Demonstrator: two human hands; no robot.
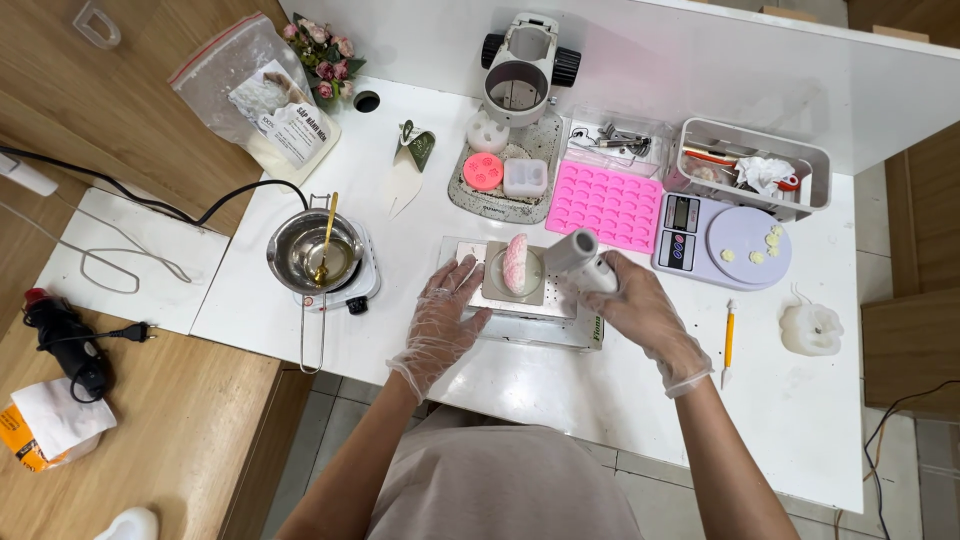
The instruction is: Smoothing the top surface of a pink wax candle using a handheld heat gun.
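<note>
My left hand point(443, 318), in a clear glove, rests flat with fingers spread on the left edge of a metal plate point(560, 305) on the white table. On the plate lies a grey square tile point(495, 285) carrying a pink and white oval piece point(516, 264). My gloved right hand point(640, 312) grips a white cylinder-shaped tool point(578, 257) whose round end points up and left, just right of the oval piece.
A small steel pot with a spoon point(315, 250) sits on a hotplate at left. Behind are a pink silicone mould point(605, 203), a digital scale point(720, 241), a grey tray point(755, 168), a microscope stand point(520, 70) and a white flower candle point(811, 328).
</note>
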